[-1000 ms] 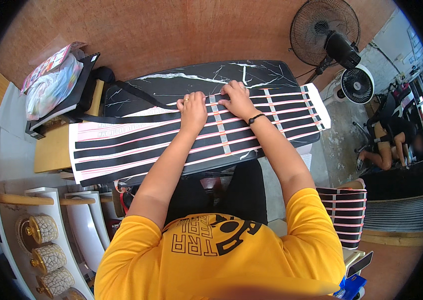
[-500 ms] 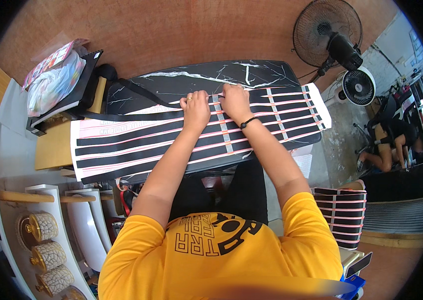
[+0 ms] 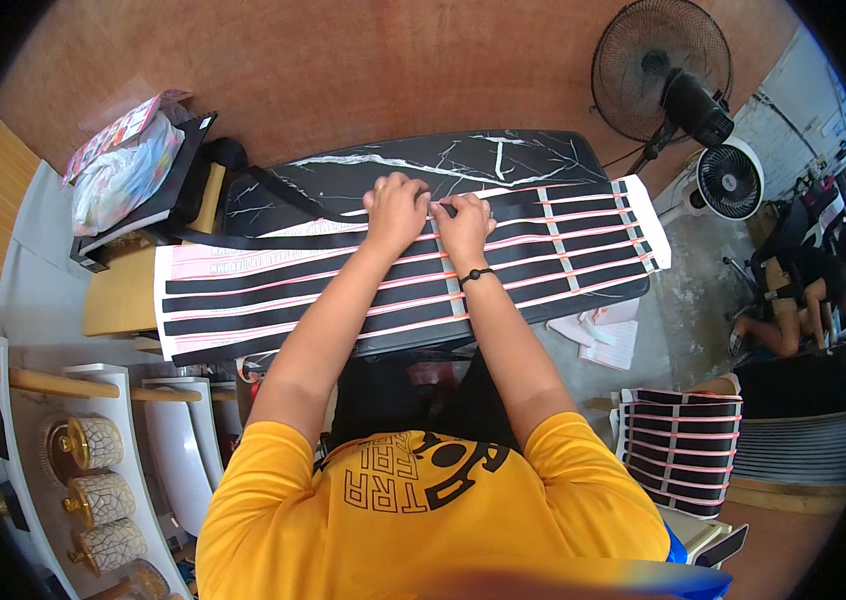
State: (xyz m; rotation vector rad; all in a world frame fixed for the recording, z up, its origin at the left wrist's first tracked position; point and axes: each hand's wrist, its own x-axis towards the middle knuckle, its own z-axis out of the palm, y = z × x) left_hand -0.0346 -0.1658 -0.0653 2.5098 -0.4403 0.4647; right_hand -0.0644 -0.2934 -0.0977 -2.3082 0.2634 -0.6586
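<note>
A long white-and-pink sheet (image 3: 190, 347) lies across the black marbled table (image 3: 463, 150), with black strips (image 3: 293, 287) in rows along it. Grey cross strips (image 3: 555, 228) cross these rows. A flat black strap (image 3: 293, 194) runs from a dark roll (image 3: 225, 153) to the sheet's far edge. My left hand (image 3: 399, 215) is closed with fingers curled over the strap at that edge. Close beside it, my right hand (image 3: 464, 228) pinches the strap near a grey cross strip. The fingertips partly hide the pinched part.
At the far left, a plastic bag (image 3: 128, 172) rests on a black stand. A black fan (image 3: 661, 70) and a white fan (image 3: 730, 178) stand to the right. Another striped sheet (image 3: 678, 452) hangs at lower right. Shelves with patterned jars (image 3: 101, 498) flank my left. A person (image 3: 793, 290) sits farther right.
My right hand has shifted a little nearer and to the left, its forearm now steeper. The left hand has turned slightly at the far edge. The whole view has shifted slightly.
</note>
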